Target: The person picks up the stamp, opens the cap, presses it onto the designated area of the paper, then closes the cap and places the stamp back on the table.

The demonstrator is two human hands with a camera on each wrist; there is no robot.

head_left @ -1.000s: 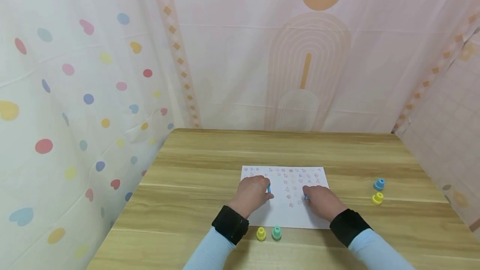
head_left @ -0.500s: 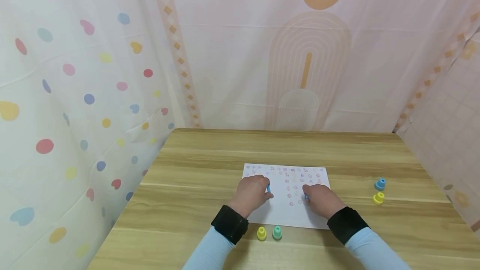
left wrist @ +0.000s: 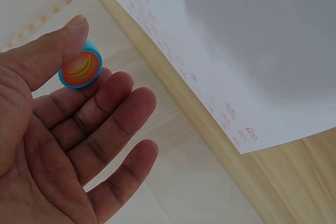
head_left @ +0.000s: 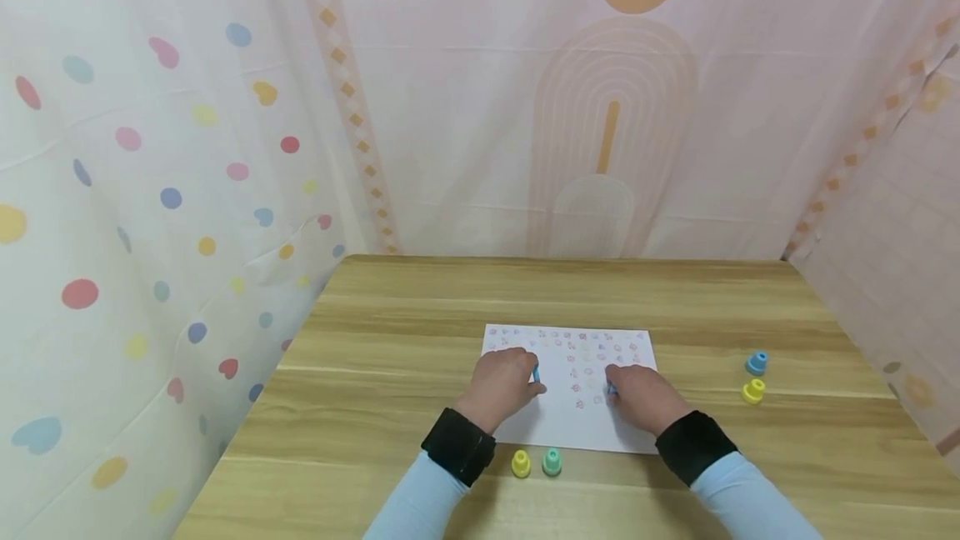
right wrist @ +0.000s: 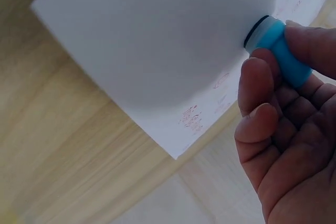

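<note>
on my head feed, the left hand is over the left part of a white paper sheet and the right hand over its right part, each holding a small blue piece. through the left wrist feed i get the best look at one: the left blue stamp has a round blue rim about an orange-red disc with yellow bananas pictured on it. the thumb and index finger pinch it, while the other fingers are spread and slightly bent. the right blue stamp is a smooth, bright blue cylinder with a pale collar and a dark rim at the end turned to the sheet; the thumb and curled fingers grip it from the sides. i can't tell whether either one is touching the sheet. small red and violet prints run along the far part of the sheet and down through its middle and right. on the wood-grain surface, just beyond the sheet's near edge, a yellow piece stands left of a green piece. well to the right of the sheet, i see a blue piece with a second yellow piece just nearer.
</note>
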